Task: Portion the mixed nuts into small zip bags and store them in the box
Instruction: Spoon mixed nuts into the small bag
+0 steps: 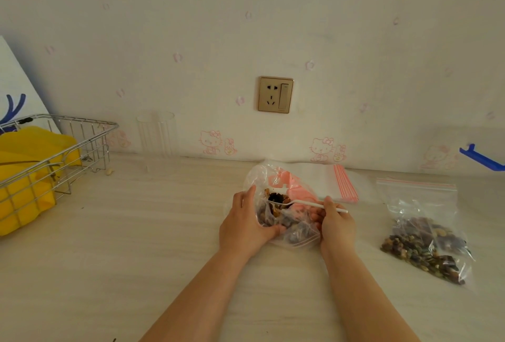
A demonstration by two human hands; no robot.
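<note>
A clear plastic bag of mixed nuts (pixel 293 228) lies open on the table's middle. My left hand (pixel 247 222) grips its left side, thumb on the plastic. My right hand (pixel 334 222) pinches a white plastic spoon (pixel 303 203), whose bowl carries nuts over the bag's mouth. A small zip bag holding nuts (pixel 425 235) lies flat to the right. Behind the open bag, by the wall, sits a stack of empty zip bags with red seals (pixel 332 183).
A wire basket (pixel 68 145) holding a yellow container (pixel 26 175) stands at the left. A clear plastic cup (pixel 156 136) is by the wall. A loose nut (pixel 109 172) lies near the basket. A blue clip (pixel 481 160) shows at far right, a wall socket (pixel 275 94) above.
</note>
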